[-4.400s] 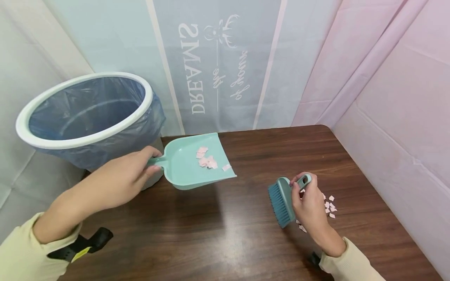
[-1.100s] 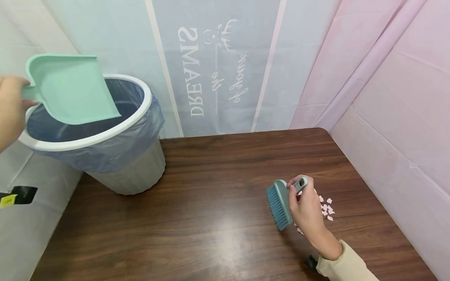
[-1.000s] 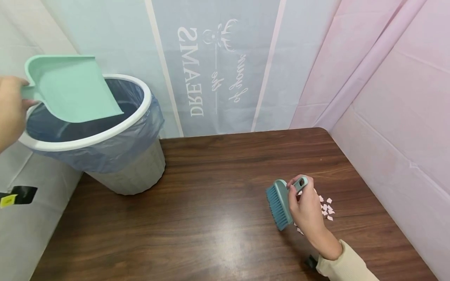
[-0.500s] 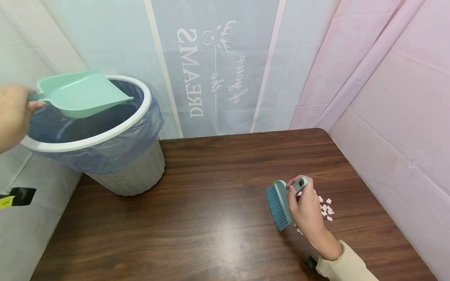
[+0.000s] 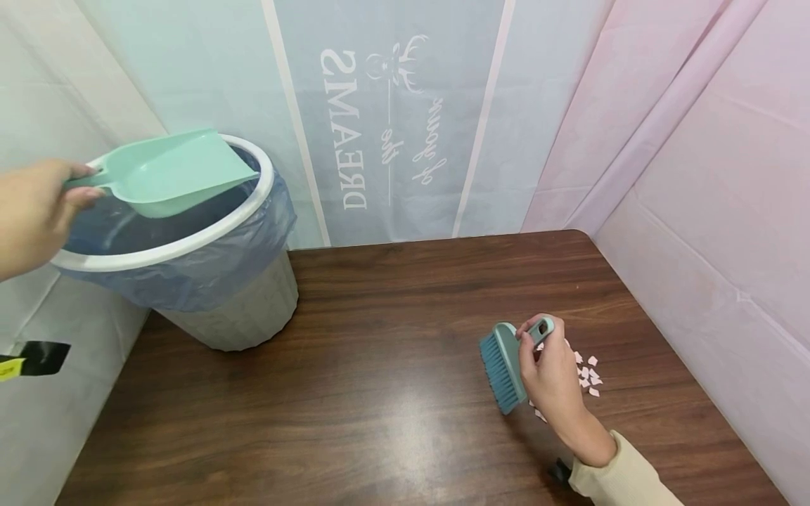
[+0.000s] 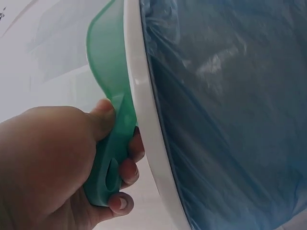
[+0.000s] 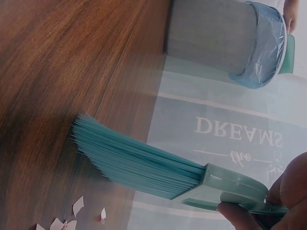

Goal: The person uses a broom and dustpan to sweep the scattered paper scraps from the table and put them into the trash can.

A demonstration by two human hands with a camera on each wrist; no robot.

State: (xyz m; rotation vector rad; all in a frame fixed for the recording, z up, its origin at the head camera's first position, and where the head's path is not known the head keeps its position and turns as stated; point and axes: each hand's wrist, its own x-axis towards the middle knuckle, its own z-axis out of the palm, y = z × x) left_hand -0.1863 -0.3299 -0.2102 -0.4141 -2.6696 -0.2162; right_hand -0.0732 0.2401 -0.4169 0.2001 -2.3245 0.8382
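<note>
My left hand (image 5: 38,214) grips the handle of a mint-green dustpan (image 5: 177,169), thumb on top and fingers curled beneath, as the left wrist view shows. The pan is held over the mouth of a trash bin (image 5: 234,309) lined with a blue bag (image 6: 230,105). No paper shows on its visible surface. In my right hand (image 5: 552,376) is a teal hand brush (image 5: 506,369), pinched by the handle, bristles facing left. Torn pale-pink paper scraps (image 5: 588,376) lie on the table beside and partly behind that hand; several also appear in the right wrist view.
The bin's white rim (image 5: 183,246) stands high at the left. Brown wood table (image 5: 380,351) stretches between bin and brush. Printed cloth (image 5: 405,126) hangs along the back, and pale cloth (image 5: 715,232) borders the right side.
The left hand carried the dustpan from above the table to over the bin, tipped it, then levelled it and moved slightly right. Its paper scraps are gone from view. The right hand barely moved.
</note>
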